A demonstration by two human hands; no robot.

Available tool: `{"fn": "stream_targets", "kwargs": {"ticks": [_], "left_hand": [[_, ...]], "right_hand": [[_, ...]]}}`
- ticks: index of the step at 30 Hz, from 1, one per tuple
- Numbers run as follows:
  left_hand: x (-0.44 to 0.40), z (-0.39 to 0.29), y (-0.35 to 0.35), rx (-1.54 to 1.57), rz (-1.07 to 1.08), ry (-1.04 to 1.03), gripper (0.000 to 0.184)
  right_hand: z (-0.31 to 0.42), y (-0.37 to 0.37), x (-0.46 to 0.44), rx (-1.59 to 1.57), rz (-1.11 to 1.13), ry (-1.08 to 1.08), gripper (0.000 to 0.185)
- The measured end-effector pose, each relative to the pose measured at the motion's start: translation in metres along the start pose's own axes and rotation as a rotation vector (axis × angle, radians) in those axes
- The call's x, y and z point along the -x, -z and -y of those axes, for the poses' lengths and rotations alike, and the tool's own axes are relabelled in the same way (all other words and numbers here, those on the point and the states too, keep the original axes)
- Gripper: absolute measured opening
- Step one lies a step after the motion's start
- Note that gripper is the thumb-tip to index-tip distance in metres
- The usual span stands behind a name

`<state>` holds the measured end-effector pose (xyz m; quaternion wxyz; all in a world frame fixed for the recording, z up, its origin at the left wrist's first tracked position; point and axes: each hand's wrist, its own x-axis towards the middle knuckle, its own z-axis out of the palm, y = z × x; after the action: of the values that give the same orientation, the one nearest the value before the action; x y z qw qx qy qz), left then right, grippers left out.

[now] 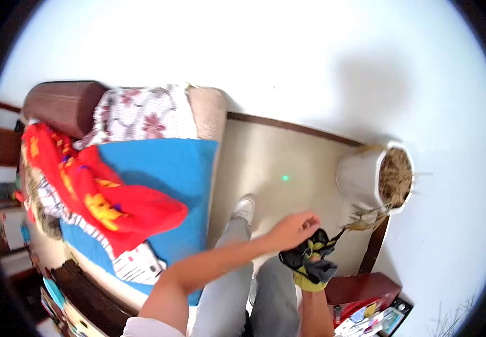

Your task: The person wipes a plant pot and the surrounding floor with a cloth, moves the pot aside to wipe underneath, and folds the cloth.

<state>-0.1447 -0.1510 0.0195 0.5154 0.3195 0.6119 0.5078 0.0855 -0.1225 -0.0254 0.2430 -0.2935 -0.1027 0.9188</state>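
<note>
My left hand (294, 229) is raised in front of my legs, its fingers curled, beside a black, grey and yellow cloth item (310, 255). Whether the fingers pinch anything is too small to make out. The cloth item covers most of my right hand (314, 259), whose forearm comes up from the bottom edge. A dark strap of the item sticks out toward the plant pot. A little skin shows through the folds, but the right fingers are mostly hidden.
A sofa with a blue cover (187, 185) and a red blanket (100, 191) stands at the left. The white pot (361, 174) with a dried plant is at the right. A dark red cabinet (361, 289) holds small items. My shoe (244, 209) is on the floor.
</note>
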Motion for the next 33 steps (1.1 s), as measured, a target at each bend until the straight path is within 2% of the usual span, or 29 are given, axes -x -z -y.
{"fn": "stream_targets", "kwargs": {"ticks": [1, 3, 4, 5, 6, 11, 12, 13, 14, 16, 17, 20, 21, 22, 23, 24, 27, 29, 30, 31, 33], "left_hand": [[0.031, -0.024, -0.006, 0.024, -0.068, 0.006, 0.023], [0.102, -0.079, -0.021, 0.109, -0.208, 0.072, 0.026], [0.138, -0.109, -0.025, 0.183, -0.255, 0.082, 0.026], [0.176, -0.136, -0.033, 0.26, -0.302, 0.101, 0.027], [0.211, -0.153, -0.04, 0.351, -0.338, 0.088, 0.027], [0.362, -0.195, -0.089, 0.517, -0.64, 0.0, 0.03], [0.389, -0.208, -0.094, 0.508, -0.668, 0.079, 0.03], [0.412, -0.22, -0.105, 0.551, -0.746, 0.046, 0.029], [0.431, -0.23, -0.111, 0.594, -0.82, 0.021, 0.028], [0.457, -0.255, -0.121, 0.728, -0.971, -0.07, 0.026], [0.479, -0.273, -0.121, 0.706, -0.995, -0.02, 0.024], [0.527, -0.281, -0.119, 0.675, -1.148, -0.063, 0.024], [0.543, -0.287, -0.115, 0.664, -1.196, -0.073, 0.024], [0.559, -0.29, -0.112, 0.654, -1.244, -0.082, 0.025], [0.578, -0.301, -0.109, 0.656, -1.281, -0.083, 0.025], [0.587, -0.286, -0.11, 0.674, -1.34, -0.166, 0.026], [0.649, -0.285, -0.107, 0.772, -1.437, -0.211, 0.03], [0.688, -0.268, -0.108, 0.719, -1.575, -0.18, 0.033], [0.711, -0.276, -0.104, 0.705, -1.637, -0.152, 0.034], [0.731, -0.267, -0.106, 0.727, -1.691, -0.154, 0.037], [0.781, -0.246, -0.105, 0.747, -1.79, -0.155, 0.041]], "right_hand": [[0.002, 0.027, 0.02, -0.036, 0.031, -0.047, 0.06], [0.008, -0.063, 0.052, 0.099, 0.03, -0.083, 0.057], [0.01, -0.083, 0.067, -0.003, 0.196, -0.235, 0.055], [0.011, -0.069, 0.082, 0.066, 0.201, -0.343, 0.05], [0.012, -0.052, 0.098, 0.135, 0.213, -0.451, 0.046], [-0.024, -0.122, 0.157, 0.424, 0.421, -0.745, 0.027], [-0.032, -0.132, 0.173, 0.466, 0.329, -0.812, 0.024], [-0.04, -0.145, 0.189, 0.501, 0.232, -0.877, 0.022], [-0.05, -0.157, 0.204, 0.514, 0.008, -0.949, 0.019], [-0.049, -0.172, 0.229, 0.463, -0.114, -1.051, 0.017], [-0.054, -0.179, 0.234, 0.39, 0.012, -1.09, 0.021], [-0.087, -0.191, 0.223, 0.145, 0.37, -1.256, 0.039], [-0.122, -0.126, 0.183, 0.105, 0.377, -1.359, 0.035], [-0.131, -0.154, 0.199, 0.188, 0.34, -1.252, 0.036], [-0.132, -0.213, 0.23, 0.273, 0.296, -1.133, 0.037], [-0.146, -0.27, 0.26, 0.242, 0.51, -1.229, 0.037], [-0.199, -0.36, 0.322, 0.334, 0.727, -1.406, 0.038], [-0.235, -0.401, 0.369, 0.361, 0.758, -1.433, 0.039], [-0.255, -0.41, 0.381, 0.376, 0.616, -1.541, 0.035], [-0.28, -0.42, 0.399, 0.449, 0.649, -1.6, 0.036], [-0.335, -0.433, 0.449, 0.274, 0.76, -1.559, 0.036]]}}
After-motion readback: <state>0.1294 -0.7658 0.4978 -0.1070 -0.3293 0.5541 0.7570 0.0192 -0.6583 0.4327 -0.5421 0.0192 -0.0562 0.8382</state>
